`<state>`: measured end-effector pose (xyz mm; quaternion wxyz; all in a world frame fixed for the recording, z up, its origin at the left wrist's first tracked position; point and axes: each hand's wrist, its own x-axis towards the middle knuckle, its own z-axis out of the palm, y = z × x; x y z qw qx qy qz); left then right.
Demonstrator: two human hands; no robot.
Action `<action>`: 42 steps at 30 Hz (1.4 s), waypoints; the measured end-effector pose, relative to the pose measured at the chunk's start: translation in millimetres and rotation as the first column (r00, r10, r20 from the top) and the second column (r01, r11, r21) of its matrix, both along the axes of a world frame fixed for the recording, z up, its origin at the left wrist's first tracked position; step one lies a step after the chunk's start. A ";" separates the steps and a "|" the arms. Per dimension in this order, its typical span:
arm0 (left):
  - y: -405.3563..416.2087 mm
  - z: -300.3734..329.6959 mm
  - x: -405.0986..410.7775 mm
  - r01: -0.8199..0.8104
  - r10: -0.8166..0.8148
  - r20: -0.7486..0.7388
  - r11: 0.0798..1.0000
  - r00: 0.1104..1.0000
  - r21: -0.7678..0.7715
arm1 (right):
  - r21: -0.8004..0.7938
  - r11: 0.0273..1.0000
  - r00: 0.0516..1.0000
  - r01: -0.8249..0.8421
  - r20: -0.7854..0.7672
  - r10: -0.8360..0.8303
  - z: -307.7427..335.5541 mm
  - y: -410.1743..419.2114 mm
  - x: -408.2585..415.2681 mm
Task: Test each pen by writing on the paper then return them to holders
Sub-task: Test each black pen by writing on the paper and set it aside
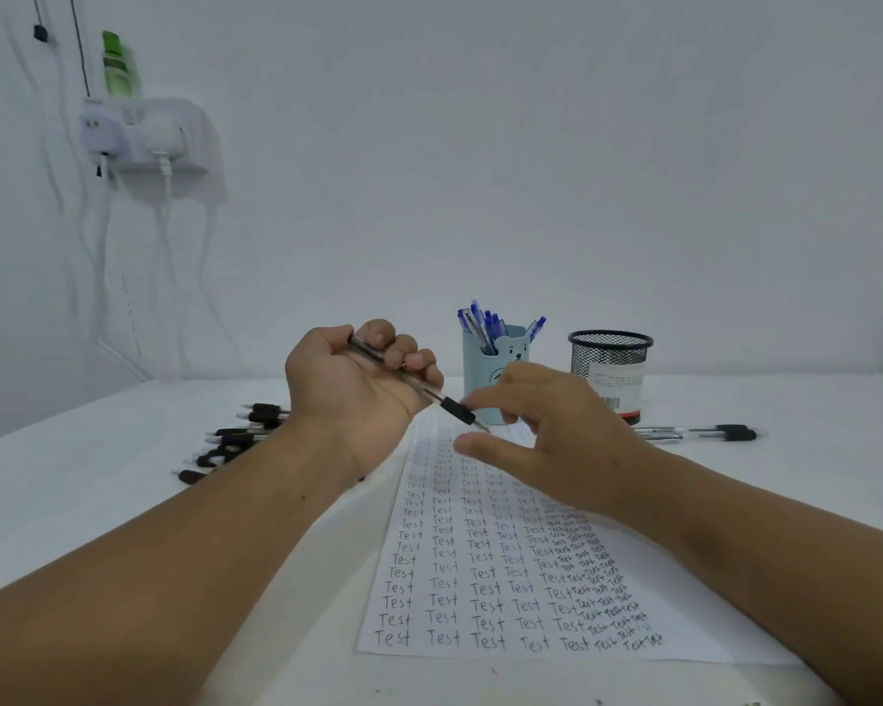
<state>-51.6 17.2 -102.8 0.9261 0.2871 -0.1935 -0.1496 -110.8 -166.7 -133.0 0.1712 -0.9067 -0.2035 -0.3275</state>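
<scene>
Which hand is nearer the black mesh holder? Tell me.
Right. The right hand hovers just in front-left of the black mesh holder; the left hand, gripping a pen, is farther left.

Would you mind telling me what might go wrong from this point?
1. The left hand holds the pen with its tip bared toward the right hand, whose fingers are close by; ink may mark the skin.
2. The paper is nearly full of "Test", so a new mark may be hard to judge.
3. The right forearm lies over the paper and could shift it.
</scene>
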 end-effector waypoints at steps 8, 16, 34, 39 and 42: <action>-13.9 -8.8 -4.6 -0.060 -0.016 0.194 0.925 0.981 0.376 | 0.006 0.992 0.987 0.129 -0.094 -0.128 2.7 -18.7 6.5; -9.6 -24.6 6.9 -0.659 -0.322 0.654 0.110 0.685 0.744 | 0.499 0.801 0.936 0.329 -0.284 -0.208 -1.0 -60.9 24.0; -5.9 -23.2 18.4 -0.717 -0.547 0.535 -0.187 0.644 0.672 | 0.561 0.721 0.882 0.407 -0.447 -0.150 -15.2 -71.1 50.4; -4.4 -24.8 20.9 -0.725 -0.561 0.537 -0.177 0.630 0.666 | 0.542 0.735 0.880 0.408 -0.448 -0.158 -16.5 -72.5 52.4; -4.1 -25.6 21.7 -0.721 -0.556 0.540 -0.166 0.631 0.673 | 0.519 0.751 0.880 0.408 -0.443 -0.172 -16.5 -72.6 52.0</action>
